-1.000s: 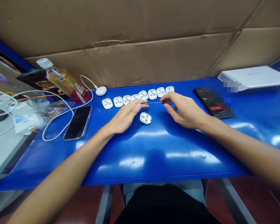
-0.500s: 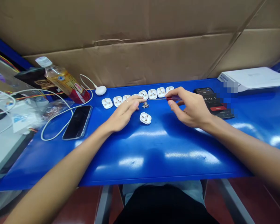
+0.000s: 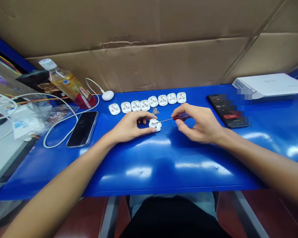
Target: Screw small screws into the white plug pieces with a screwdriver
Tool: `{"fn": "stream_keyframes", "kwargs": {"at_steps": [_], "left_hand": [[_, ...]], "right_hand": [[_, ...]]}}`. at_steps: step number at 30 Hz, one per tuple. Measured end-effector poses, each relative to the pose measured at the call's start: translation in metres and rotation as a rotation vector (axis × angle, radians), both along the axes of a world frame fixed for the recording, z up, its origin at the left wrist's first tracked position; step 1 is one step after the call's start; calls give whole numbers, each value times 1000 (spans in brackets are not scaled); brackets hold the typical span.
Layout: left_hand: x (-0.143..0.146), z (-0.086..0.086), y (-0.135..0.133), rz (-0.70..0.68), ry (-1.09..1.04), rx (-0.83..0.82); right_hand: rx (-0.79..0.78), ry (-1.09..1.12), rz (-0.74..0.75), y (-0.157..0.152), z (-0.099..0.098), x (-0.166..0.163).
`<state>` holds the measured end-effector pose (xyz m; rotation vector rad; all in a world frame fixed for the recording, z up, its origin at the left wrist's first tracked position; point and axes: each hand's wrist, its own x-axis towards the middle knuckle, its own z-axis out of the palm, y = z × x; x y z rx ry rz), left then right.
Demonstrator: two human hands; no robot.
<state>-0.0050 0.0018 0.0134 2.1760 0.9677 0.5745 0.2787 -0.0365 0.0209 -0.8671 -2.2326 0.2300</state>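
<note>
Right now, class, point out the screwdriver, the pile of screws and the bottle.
Screwdriver [image 3: 182, 116]: head view, on its handle.
Pile of screws [image 3: 155, 111]: head view, on its middle.
Bottle [image 3: 69, 83]: head view, on its label.

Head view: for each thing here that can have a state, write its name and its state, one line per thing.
Left hand: closed around the near white piece
Near white piece: on the table, held
Right hand: gripping the screwdriver
Screwdriver: tip at the near white piece
Eight white pieces: lined up
Small screws: piled
Bottle: capped
Left phone: screen dark
Right phone: screen lit
</note>
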Motion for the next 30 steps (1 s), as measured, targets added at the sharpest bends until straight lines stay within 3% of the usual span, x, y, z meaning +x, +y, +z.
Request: {"fn": "stream_keyframes", "kwargs": {"at_steps": [30], "left_hand": [[2,0,-1,18,-34,-37]], "right_hand": [[-85,-17,-52,-1,8,2]]}}
